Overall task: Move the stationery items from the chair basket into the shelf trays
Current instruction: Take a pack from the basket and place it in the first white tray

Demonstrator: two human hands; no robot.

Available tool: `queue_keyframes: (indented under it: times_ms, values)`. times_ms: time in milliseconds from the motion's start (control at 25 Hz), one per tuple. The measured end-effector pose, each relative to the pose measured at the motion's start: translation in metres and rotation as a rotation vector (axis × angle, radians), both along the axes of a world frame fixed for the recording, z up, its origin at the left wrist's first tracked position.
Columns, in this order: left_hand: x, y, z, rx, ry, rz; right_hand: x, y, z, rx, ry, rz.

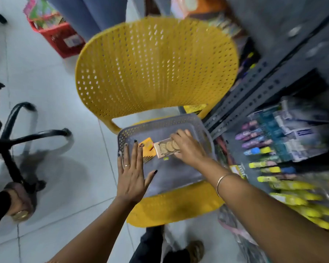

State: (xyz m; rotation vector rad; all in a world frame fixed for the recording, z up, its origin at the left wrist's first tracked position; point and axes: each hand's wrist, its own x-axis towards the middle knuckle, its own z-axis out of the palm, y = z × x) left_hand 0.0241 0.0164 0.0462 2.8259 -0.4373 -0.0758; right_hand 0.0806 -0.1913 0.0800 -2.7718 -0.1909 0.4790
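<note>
Over the grey basket (pixel 198 128) on the yellow chair (pixel 156 69), the right hand (pixel 188 147) grips a clear packet (pixel 166 148); the left hand (pixel 131 173) hovers open-palmed; next, probably, a lift to the shelf trays (pixel 285 152).

No text can be read anywhere. The yellow card with dark print (pixel 239 172) beside the grey metal shelf (pixel 264 86) is too blurred to make out, and so is the white label on the red plastic basket (pixel 72 41).
</note>
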Motion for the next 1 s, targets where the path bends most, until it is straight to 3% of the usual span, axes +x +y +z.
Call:
queue_keyframes:
  times_ms: [320, 560, 760, 1000]
  values:
    - [0.062, -0.087, 0.152, -0.142, -0.244, -0.214, -0.017, -0.075, 0.216, 0.144, -0.419, -0.509]
    - [0.071, -0.187, 0.233, -0.24, -0.341, -0.379, -0.057, -0.148, 0.367, 0.182, -0.492, -0.716]
    - [0.05, -0.26, 0.271, -0.299, -0.388, -0.581, -0.106, -0.226, 0.412, 0.079, -0.49, -0.927]
    - [0.019, -0.332, 0.313, -0.308, -0.486, -0.922, -0.169, -0.292, 0.397, -0.021, -0.45, -1.186]
